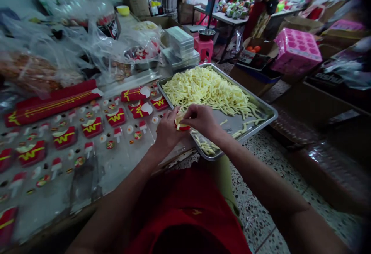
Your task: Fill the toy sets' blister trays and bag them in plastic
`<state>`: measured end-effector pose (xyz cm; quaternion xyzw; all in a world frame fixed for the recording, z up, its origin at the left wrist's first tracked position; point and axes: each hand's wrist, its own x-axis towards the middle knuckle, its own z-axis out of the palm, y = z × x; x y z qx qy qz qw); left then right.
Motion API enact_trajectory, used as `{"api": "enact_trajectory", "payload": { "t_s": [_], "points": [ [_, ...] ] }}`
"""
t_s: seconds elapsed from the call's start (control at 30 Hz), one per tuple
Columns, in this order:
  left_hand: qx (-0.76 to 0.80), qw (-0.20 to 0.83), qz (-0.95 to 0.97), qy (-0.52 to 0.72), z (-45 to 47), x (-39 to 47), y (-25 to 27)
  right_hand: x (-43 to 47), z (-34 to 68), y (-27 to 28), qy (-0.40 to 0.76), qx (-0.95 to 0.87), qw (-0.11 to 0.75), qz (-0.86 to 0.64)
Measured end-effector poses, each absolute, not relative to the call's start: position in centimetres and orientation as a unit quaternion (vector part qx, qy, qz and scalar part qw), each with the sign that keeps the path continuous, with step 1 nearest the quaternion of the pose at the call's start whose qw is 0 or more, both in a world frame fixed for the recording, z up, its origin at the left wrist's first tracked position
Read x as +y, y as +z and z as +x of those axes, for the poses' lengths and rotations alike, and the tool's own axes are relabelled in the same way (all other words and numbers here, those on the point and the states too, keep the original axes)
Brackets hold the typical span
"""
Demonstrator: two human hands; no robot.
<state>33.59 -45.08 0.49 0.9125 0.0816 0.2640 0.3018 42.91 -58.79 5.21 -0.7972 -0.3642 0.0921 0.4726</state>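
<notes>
My left hand (pixel 169 129) is closed around a small red fry box (pixel 183 127), above the tray's near corner. Pale yellow fry-shaped sticks show in the box's opening. Pinched fingers of my right hand (pixel 203 119) meet the box from the right, at a yellow stick; the fingertips partly hide it. Beneath and beyond both hands is a metal tray (pixel 262 124) bearing a large heap of yellow fry-shaped sticks (pixel 208 88). To the left, red boxes with a yellow zigzag mark (pixel 116 117) lie in rows on clear plastic packs with small food-shaped pieces.
A stack of red flat pieces (pixel 52 101) lies at the left, before plastic bags (pixel 31 66). Clear plastic cases (pixel 179 43) stand behind the tray. Cartons (pixel 256 78) and a pink pack (pixel 297 49) are at right. A person (pixel 262 9) stands by the back table.
</notes>
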Motion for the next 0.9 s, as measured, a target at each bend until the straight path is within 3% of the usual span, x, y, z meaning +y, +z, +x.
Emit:
{"api": "enact_trajectory", "payload": {
  "t_s": [0.1,0.23,0.33,0.53,0.9],
  "points": [
    [0.097,0.323,0.898,0.284,32.4,-43.8,0.4,-59.0,41.7,5.6,0.085,-0.413,0.531,-0.736],
    [0.103,0.329,0.892,0.291,31.4,-43.7,0.3,-58.3,39.3,4.9,0.042,-0.503,0.508,-0.697],
    [0.144,0.334,0.882,0.301,30.9,-44.1,0.1,-57.1,38.5,4.2,0.024,-0.467,0.517,-0.717],
    [0.183,0.353,0.858,0.325,30.4,-43.6,-0.4,-56.8,40.6,3.8,0.073,-0.353,0.614,-0.702],
    [0.212,0.321,0.864,0.325,28.3,-43.2,-0.1,-52.7,39.9,5.2,0.080,-0.470,0.355,-0.804]
  ]
}}
